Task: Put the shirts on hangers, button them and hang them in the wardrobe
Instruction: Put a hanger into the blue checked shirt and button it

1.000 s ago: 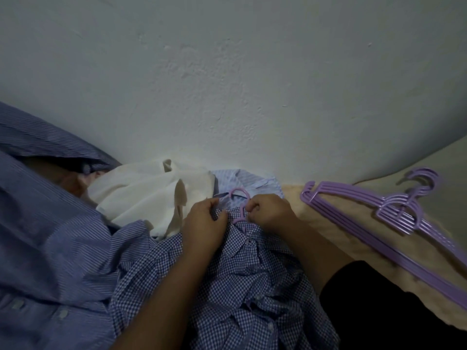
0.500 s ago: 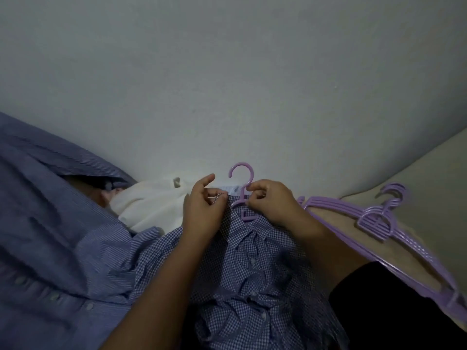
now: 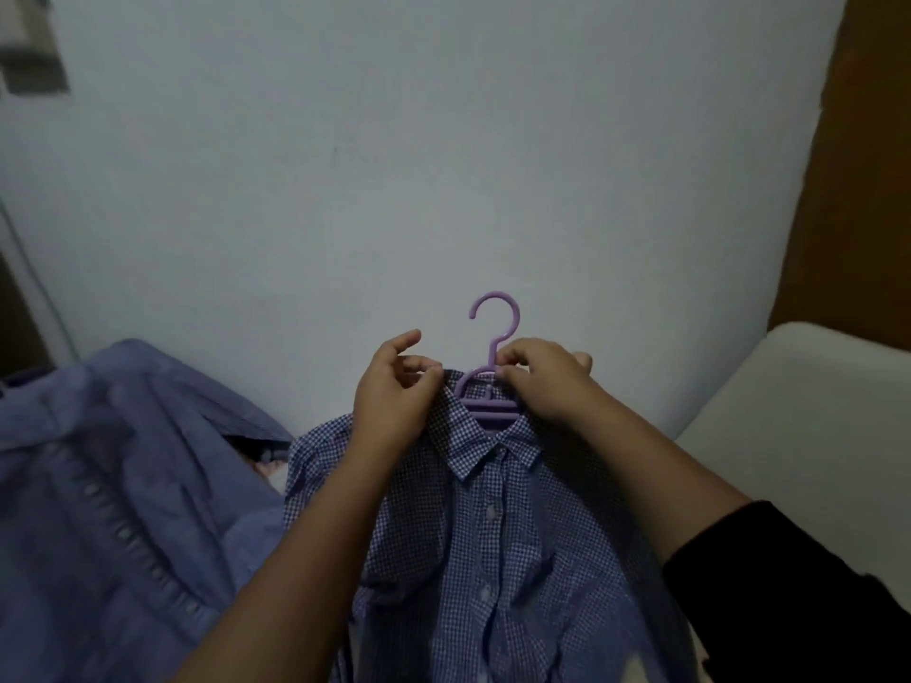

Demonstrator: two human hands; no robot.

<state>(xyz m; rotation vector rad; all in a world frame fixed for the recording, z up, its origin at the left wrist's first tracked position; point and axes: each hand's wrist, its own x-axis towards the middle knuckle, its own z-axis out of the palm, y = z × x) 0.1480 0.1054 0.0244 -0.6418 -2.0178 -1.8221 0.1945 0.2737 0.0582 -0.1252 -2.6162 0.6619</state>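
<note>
Wall [image 3: 443, 165], pale and plain, fills the view behind both hands. Brown panel [image 3: 867, 189] stands far right of the right hand, upright; what it belongs to can't be told. Blue shirt [image 3: 113, 485] lies spread well left of the left hand, button row visible, blurred. White cushion [image 3: 798, 411] sits right of the right forearm, just beyond it. Black sleeve [image 3: 788, 598] covers the right upper arm at lower right.

Checked shirt [image 3: 493, 544] hangs below both hands, front facing the camera, collar up between the hands, placket running down the middle with buttons showing; whether each button is fastened can't be told. Its left shoulder passes under the left wrist.

Hanger [image 3: 493, 386], purple, sits inside the collar, hook upright above and between the hands, open end of the hook pointing left. Lower bars of the hanger show in the collar opening.

Left hand [image 3: 394, 391] pinches the collar edge at the hanger's left side, thumb and fingers curled onto the fabric, index finger raised. Right hand [image 3: 542, 382] grips the hanger at the base of the hook together with the collar's right side, fingers curled round it. Hands are near each other, not touching, the hanger neck between them.

Dark blurred shape [image 3: 29, 51] sits at top left, far above the left hand, unclear.
</note>
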